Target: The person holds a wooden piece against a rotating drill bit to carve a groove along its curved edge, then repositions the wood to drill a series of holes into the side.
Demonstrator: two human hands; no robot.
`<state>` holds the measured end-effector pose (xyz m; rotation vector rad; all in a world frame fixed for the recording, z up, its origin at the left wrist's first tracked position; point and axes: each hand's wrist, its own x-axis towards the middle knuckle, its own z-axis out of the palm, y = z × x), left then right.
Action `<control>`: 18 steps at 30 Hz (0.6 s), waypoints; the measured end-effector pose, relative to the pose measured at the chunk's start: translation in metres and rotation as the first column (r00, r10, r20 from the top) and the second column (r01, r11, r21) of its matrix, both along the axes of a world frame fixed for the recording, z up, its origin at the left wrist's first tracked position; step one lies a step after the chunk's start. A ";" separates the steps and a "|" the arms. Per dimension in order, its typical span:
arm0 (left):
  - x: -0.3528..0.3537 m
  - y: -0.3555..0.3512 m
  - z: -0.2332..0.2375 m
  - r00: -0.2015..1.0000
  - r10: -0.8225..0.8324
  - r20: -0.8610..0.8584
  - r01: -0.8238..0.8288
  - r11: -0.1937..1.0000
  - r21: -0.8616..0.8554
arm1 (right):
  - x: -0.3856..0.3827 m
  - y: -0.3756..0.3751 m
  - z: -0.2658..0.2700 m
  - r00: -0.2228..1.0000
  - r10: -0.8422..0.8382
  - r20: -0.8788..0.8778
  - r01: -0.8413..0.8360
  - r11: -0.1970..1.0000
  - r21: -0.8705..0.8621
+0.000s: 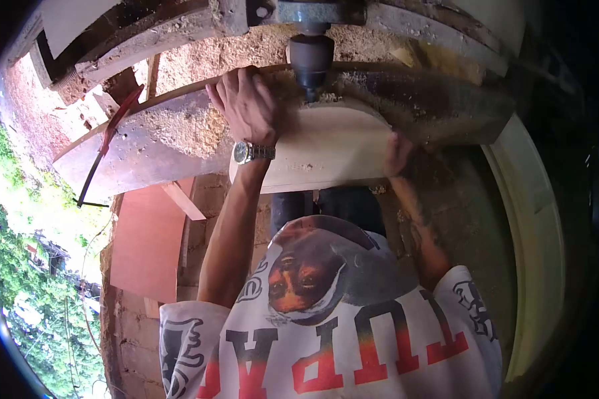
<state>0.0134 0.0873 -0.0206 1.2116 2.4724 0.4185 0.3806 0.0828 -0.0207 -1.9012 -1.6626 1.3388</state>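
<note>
Well, from where I stand, the pale board point(326, 149) lies mid-frame on the bench point(446, 106), its far edge beneath the drill point(311, 56) at top centre. Left of it, the left hand point(249, 103) rests with fingers bent, slightly parted; I can't tell its grip. At its right edge, the right hand point(398, 154) is blurred, fingers seemingly bent, their hold unclear.

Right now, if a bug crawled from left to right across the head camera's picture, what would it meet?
Green leaves, red and black tool, left hand, dark chuck, right hand, pale curved strip.
</note>
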 end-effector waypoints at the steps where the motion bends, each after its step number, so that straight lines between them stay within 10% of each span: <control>1: 0.001 0.003 -0.001 0.998 -0.008 -0.069 0.011 0.999 0.041 | 0.001 0.002 0.000 1.000 0.026 0.000 -0.026 0.999 0.039; 18: -0.006 0.020 0.013 1.000 0.020 -0.003 -0.020 1.000 0.017 | -0.021 0.029 0.017 0.993 0.085 0.087 -0.089 0.995 0.047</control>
